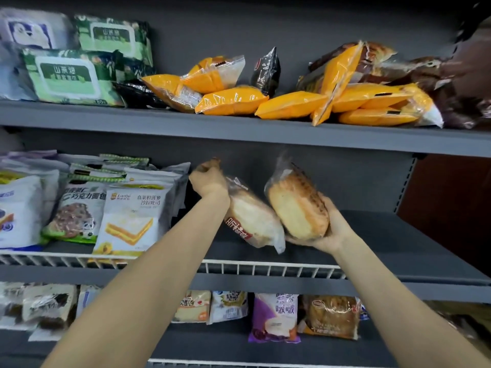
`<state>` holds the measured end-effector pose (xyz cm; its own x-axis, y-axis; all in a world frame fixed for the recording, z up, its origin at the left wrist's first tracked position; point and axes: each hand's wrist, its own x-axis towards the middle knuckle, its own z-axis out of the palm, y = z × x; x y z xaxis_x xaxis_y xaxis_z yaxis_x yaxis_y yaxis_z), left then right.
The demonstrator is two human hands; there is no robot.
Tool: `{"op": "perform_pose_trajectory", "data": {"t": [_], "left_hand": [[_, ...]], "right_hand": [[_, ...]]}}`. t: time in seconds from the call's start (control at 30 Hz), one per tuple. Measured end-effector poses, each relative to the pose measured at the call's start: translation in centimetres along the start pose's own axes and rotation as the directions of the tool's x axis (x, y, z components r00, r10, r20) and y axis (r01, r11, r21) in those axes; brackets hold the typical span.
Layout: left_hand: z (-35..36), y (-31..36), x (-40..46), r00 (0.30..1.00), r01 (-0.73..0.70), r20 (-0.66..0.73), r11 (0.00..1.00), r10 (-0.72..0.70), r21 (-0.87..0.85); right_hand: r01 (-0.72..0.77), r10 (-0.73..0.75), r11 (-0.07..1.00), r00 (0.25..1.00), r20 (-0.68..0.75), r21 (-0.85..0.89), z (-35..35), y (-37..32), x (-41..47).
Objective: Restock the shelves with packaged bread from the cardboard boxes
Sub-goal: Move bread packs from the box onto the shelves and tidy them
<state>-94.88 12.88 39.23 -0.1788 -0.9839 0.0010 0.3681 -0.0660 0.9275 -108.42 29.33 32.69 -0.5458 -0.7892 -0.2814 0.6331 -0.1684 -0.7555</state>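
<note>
Both my arms reach into the middle shelf (385, 251). My left hand (207, 179) is curled around the top end of a clear-wrapped bread loaf with a red label (252, 221), which hangs tilted above the shelf floor. My right hand (329, 229) cups from below a second clear-wrapped loaf with a browned crust (297, 203), held upright and leaning left. The two loaves touch each other. No cardboard box is in view.
White and green bread packs (132, 216) fill the middle shelf's left part behind a white wire rail (265, 266). Orange and brown bread packs (358, 99) and wet-wipe packs (71, 75) lie on the top shelf. More packs (276, 314) stand on the lower shelf.
</note>
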Motion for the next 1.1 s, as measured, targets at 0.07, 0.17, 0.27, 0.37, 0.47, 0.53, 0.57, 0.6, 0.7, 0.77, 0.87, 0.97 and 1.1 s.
{"op": "perform_pose_trajectory", "data": {"t": [0.07, 0.17, 0.27, 0.37, 0.47, 0.53, 0.57, 0.6, 0.7, 0.77, 0.87, 0.97, 1.1], "left_hand": [[0.7, -0.7, -0.1, 0.999, -0.023, -0.047, 1.000, 0.023, 0.002], [1.3, -1.1, 0.0, 0.997, -0.035, 0.075, 0.998, 0.031, 0.061], [-0.3, -0.2, 0.1, 0.889, -0.101, 0.454, 0.941, -0.060, 0.322], [-2.5, -0.2, -0.6, 0.632, -0.350, 0.772, 0.862, -0.072, 0.367], [-3.8, -0.5, 0.0, 0.511, -0.638, 0.858, 0.644, -0.055, 0.421], [-4.3, -0.3, 1.8, 0.485, -0.846, 0.871, 0.212, -0.074, 0.489], [-4.4, 0.0, 2.6, 0.485, -0.870, 0.869, 0.048, -0.100, 0.491], [-4.4, 0.3, 3.4, 0.499, -0.867, 0.860, -0.040, -0.110, 0.497], [-4.2, 0.9, 5.7, 0.548, -0.828, 0.836, -0.148, -0.013, 0.540], [-4.3, 0.6, 7.4, 0.559, -0.795, 0.821, -0.210, 0.112, 0.570], [-4.9, -0.1, 9.3, 0.625, -0.710, 0.727, -0.179, 0.285, 0.681], [-5.1, 0.3, 9.6, 0.692, -0.663, 0.556, 0.100, 0.460, 0.742], [-4.7, 1.8, 9.3, 0.774, -0.598, 0.396, 0.365, 0.493, 0.714]], "right_hand": [[-0.080, 0.079, 0.997, 0.995, 0.056, 0.010, 0.4, 0.6, 0.8], [-0.124, 0.121, 0.992, 0.988, 0.098, 0.022, 1.5, 1.8, 1.8], [-0.152, 0.143, 0.985, 0.984, 0.101, 0.078, 1.5, 2.1, 3.1], [-0.191, 0.175, 0.973, 0.976, 0.128, 0.130, 1.5, 2.4, 5.1], [-0.210, 0.182, 0.967, 0.965, 0.188, 0.143, 2.5, 2.7, 6.4], [-0.209, 0.169, 0.963, 0.960, 0.225, 0.169, 3.3, 3.0, 7.2], [-0.201, 0.158, 0.964, 0.960, 0.233, 0.176, 3.8, 3.1, 7.6], [-0.181, 0.142, 0.967, 0.967, 0.213, 0.178, 4.3, 3.3, 7.9], [-0.145, 0.112, 0.974, 0.976, 0.185, 0.176, 5.7, 3.8, 9.0], [-0.111, 0.081, 0.977, 0.983, 0.164, 0.184, 6.4, 3.8, 9.9], [-0.023, 0.012, 0.987, 0.998, 0.068, 0.161, 6.8, 2.5, 11.6], [0.174, -0.166, 0.984, 0.974, -0.152, 0.039, 5.7, 1.2, 13.0], [0.240, -0.388, 0.886, 0.853, -0.349, -0.397, 5.3, 1.5, 13.8]]}}
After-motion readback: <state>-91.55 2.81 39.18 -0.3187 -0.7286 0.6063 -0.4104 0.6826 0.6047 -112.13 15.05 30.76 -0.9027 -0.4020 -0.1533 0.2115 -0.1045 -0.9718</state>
